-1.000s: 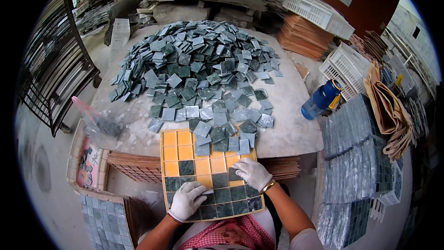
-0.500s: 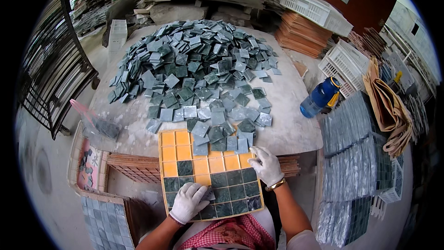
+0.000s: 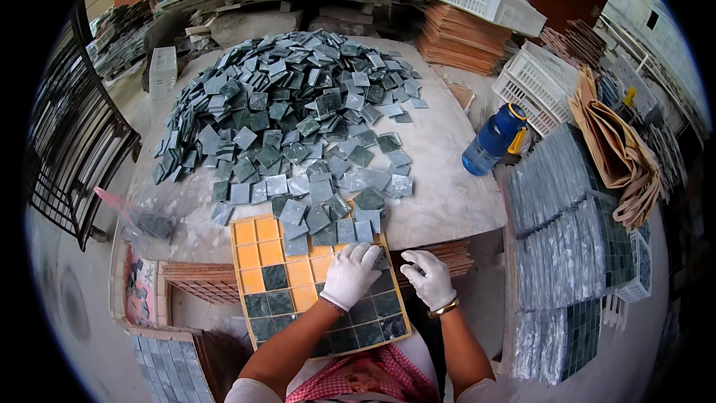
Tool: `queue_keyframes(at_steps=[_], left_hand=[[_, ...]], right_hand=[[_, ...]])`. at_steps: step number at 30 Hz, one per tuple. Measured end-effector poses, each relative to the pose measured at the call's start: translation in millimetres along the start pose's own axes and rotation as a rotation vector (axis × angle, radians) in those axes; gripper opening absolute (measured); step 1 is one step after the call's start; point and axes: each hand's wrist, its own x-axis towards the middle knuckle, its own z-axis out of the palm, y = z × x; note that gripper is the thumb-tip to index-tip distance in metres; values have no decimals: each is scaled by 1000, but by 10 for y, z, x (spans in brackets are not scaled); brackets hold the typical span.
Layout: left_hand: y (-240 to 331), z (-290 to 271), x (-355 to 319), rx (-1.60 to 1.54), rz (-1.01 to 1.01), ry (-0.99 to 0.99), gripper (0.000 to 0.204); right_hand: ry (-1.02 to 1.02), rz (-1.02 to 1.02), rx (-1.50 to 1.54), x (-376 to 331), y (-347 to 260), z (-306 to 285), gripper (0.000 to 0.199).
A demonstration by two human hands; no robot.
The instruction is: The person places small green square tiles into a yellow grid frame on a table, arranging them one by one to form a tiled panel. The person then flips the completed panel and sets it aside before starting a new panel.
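A yellow gridded tray (image 3: 257,255) lies in front of me, its lower rows filled with dark green square tiles (image 3: 368,310). My left hand (image 3: 350,276), in a white glove, is over the tray's right half, fingers drawn together. A dark tile (image 3: 382,260) shows at its fingertips, in the right-hand column; the hand partly hides the contact. Beyond the tray's right edge is my right hand (image 3: 429,278), also gloved, thumb and fingers curved apart with nothing visible between them. Several loose tiles (image 3: 321,216) overlap the tray's far edge.
A large heap of tiles (image 3: 291,97) covers the table (image 3: 440,209) beyond the tray. To the right stand a blue bottle (image 3: 494,140), stacks of tile sheets (image 3: 556,254) and white crates (image 3: 537,86). A clear bag with pink handles (image 3: 145,220) lies at the left.
My left hand has moved up and right across the tray, bringing a tile to the right-hand column. My right hand has come off the tray's edge. The whole view has shifted slightly.
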Motion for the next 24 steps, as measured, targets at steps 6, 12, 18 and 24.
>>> queue_keyframes(at_steps=[6, 12, 18, 24], left_hand=[[-332, -198, -278, 76, -58, 240, 50], [-398, -186, -333, 39, 7, 135, 53], [-391, -164, -376, 38, -33, 145, 53], [-419, -193, -313, -28, -29, 108, 48]], right_hand=[[-63, -153, 6, 32, 73, 176, 28], [-66, -204, 2, 153, 114, 374, 26], [-162, -327, -267, 238, 29, 405, 32], [-324, -635, -481, 426, -54, 565, 39]])
